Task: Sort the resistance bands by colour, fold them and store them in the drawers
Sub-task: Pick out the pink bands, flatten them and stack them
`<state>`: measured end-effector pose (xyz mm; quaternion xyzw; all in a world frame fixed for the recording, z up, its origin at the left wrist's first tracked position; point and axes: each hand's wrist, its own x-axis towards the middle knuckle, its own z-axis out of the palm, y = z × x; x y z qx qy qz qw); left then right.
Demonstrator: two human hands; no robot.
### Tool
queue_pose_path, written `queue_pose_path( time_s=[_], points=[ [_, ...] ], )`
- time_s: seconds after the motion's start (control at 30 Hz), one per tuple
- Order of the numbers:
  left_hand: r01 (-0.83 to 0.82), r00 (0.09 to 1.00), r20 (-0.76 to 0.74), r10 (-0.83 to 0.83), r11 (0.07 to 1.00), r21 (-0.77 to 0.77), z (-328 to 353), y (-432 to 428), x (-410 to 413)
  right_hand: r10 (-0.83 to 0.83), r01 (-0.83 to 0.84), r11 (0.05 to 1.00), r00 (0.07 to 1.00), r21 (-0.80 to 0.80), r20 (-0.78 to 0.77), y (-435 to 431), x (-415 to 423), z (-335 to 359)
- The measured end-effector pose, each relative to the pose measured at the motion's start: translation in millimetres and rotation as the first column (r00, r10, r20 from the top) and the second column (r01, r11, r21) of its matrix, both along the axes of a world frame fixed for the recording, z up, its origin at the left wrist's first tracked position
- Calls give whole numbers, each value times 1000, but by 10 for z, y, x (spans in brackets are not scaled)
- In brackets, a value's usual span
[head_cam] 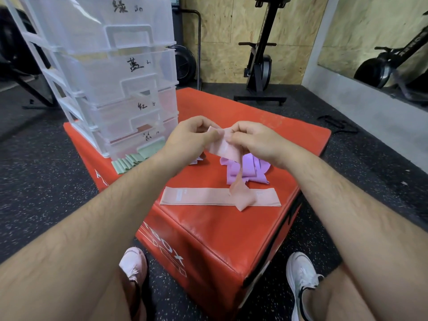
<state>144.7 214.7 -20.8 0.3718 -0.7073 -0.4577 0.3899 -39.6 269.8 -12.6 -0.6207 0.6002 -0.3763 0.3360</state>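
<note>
Head view: left hand (190, 137) and right hand (254, 140) are both pinching one pale pink fabric resistance band (225, 149) above the red padded box (208, 239), tail dangling over a second flat pink band (199, 196).

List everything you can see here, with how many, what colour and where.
red box: one, red, centre of view
drawer unit: one, clear plastic, back left on the red box
green bands: several, pale green, folded, at the drawer unit's foot
purple bands: loose pile, purple, mid-box
flat pink band: one, pink, near the box's front edge
held pink band: one, pink, tail hanging over the flat pink band
exercise machine: one, black, by the back wall
shoes: two, pale, either side of the box's near corner
left hand: one, fingers pinching the held pink band
right hand: one, likewise
</note>
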Motion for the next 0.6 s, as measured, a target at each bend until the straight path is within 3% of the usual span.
queue_pose_path(
  time_s=[0.23, 0.43, 0.6],
  points=[
    [-65, 998, 17, 66, 996, -57, -24, -52, 84, 63, -60, 996, 997, 62, -40, 66, -97, -10],
    [-156, 982, 99, 161, 986, -58, -133, -157, 327, 101, -70, 973, 986, 220, -132, 180, -378, -31],
    [-242, 963, 119, 243, 970, -26, -247, -250, 563, 96, 43, 946, 909, 321, -406, 316, -684, -101]
  ],
)
